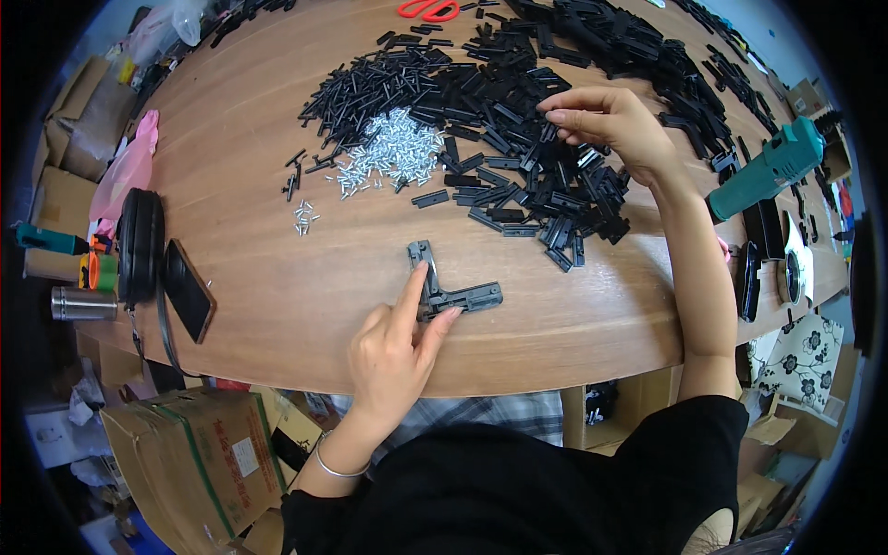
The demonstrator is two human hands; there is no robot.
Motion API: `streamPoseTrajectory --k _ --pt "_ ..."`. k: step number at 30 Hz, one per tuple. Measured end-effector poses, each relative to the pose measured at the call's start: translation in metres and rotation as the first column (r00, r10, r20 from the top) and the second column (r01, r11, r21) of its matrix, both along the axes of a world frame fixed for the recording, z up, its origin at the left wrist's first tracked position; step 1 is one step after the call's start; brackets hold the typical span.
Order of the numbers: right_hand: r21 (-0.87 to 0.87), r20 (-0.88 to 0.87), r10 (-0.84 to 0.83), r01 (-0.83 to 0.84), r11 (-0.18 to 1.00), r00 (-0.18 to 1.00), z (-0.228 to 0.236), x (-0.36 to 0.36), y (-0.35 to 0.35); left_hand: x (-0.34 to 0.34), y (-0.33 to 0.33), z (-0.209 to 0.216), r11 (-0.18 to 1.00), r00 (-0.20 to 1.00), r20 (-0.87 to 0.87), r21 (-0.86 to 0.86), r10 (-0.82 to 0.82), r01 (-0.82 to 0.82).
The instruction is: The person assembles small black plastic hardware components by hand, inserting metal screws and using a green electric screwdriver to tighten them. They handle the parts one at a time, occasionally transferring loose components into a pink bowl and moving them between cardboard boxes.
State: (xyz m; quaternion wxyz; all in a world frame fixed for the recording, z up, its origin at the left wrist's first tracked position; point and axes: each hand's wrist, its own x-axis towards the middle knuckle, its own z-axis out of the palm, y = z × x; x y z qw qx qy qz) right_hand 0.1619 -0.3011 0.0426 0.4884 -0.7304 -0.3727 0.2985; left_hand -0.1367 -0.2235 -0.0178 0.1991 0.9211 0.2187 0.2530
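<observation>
My left hand (pixel 388 347) rests near the front of the table, holding down an L-shaped black plastic part (pixel 478 296). The index finger lies on its upright arm and the thumb presses near its sideways arm. My right hand (pixel 624 134) is raised over a heap of short black rectangular pieces (pixel 504 191), thumb and forefinger pinched together. What sits between those fingertips, if anything, is too small to make out. Left of that heap are a pile of small silver screws or rivets (pixel 393 148) and a pile of thin black pins (pixel 365 92).
Red-handled scissors (pixel 430 9) lie at the back. A teal power tool (pixel 772 166) stands at the right, near larger black parts (pixel 610 42). On the left are a phone (pixel 188 291), a black case (pixel 141 245) and a metal cup (pixel 83 303). Below stands a cardboard box (pixel 190 462).
</observation>
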Motion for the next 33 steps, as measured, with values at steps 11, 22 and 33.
streamPoseTrajectory --k 11,22,33 --pt "-0.116 0.26 0.036 -0.006 0.993 0.965 0.014 -0.03 -0.001 -0.009 0.004 0.004 0.993 0.998 0.054 -0.11 0.045 -0.039" --pt "0.045 0.689 0.313 -0.469 0.882 0.654 -0.015 -0.136 -0.009 0.001 0.016 -0.001 0.977 0.996 0.059 -0.196 -0.071 0.081" --pt "-0.046 0.786 0.333 -0.488 0.872 0.521 -0.019 -0.142 -0.02 -0.004 0.016 -0.006 0.995 0.99 0.138 -0.094 -0.025 0.038"
